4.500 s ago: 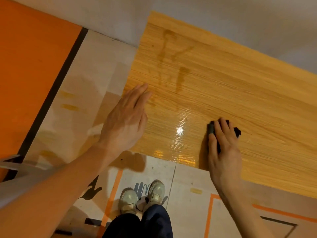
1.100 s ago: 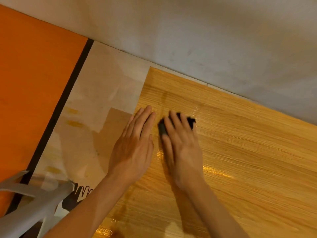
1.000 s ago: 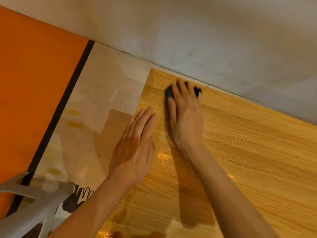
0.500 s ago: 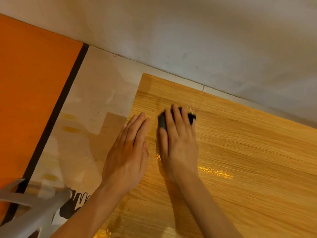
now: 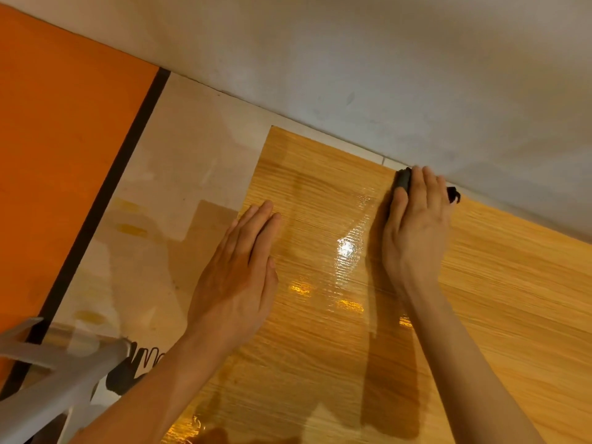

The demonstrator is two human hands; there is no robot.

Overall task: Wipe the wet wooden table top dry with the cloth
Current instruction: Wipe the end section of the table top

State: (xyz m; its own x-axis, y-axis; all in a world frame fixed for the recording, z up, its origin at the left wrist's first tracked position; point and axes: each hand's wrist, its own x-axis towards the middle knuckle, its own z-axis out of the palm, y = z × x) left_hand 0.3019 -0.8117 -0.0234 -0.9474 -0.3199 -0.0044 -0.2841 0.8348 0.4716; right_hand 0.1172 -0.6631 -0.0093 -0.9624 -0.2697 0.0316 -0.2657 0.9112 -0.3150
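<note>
Right hand (image 5: 416,225) pressing a dark cloth (image 5: 404,180) flat at the wooden tabletop's (image 5: 512,283) far edge by the wall, grip pressed down over it, left hand (image 5: 237,280) flat, fingers together, on the tabletop's left edge, wet sheen (image 5: 346,251) between the hands

1. Warm, yellowish indoor light filled the frame, moderately bright.
2. A white glare spot with smaller orange glints sat at centre on the glossy light-brown wooden table top (image 5: 512,299), marking a light source overhead.
3. A dark, soft-edged shadow of the right forearm fell on the wood at lower centre; a fainter one lay beside the left hand (image 5: 237,277).
4. The pale grey plaster wall (image 5: 384,59) across the top was unevenly lit, dimmer toward the upper right.
5. The grey metal bar (image 5: 48,379) at lower left was blurred and out of focus.
6. Straight edges bowed near the borders, wide-angle distortion.
</note>
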